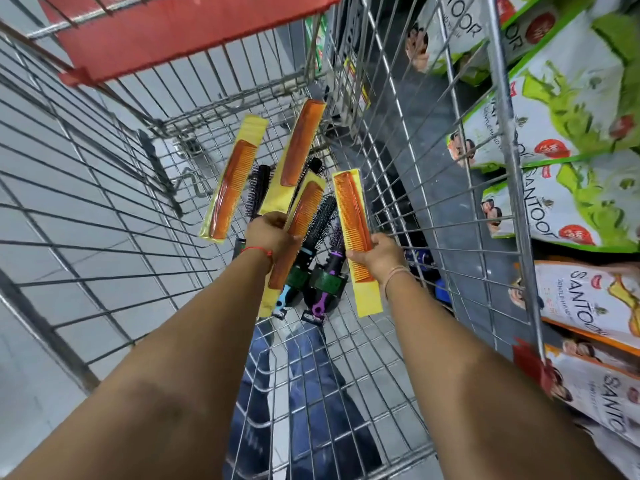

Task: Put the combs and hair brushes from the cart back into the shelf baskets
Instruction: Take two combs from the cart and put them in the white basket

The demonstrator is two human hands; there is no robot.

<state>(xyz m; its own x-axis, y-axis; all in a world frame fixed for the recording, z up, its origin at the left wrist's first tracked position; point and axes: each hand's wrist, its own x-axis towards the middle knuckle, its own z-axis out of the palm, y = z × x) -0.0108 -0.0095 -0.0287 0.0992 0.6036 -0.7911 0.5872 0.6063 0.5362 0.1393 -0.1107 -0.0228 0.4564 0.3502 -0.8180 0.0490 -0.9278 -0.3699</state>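
Both arms reach down into a wire shopping cart (391,109). My left hand (268,237) grips a fan of three orange combs in yellow sleeves: one at the left (233,181), a tall one in the middle (299,143) and a lower one (303,216). My right hand (377,252) holds a single orange comb in a yellow sleeve (353,220). Below the hands, round hair brushes lie on the cart floor: one with a blue handle (313,237), one with a purple handle (330,268), and a black one (258,188) partly hidden behind the combs.
The cart's red child-seat flap (187,32) is folded up at the far end. Shelves of green and white Santoor packs (568,98) stand close along the right side. Grey floor tiles (52,161) lie to the left.
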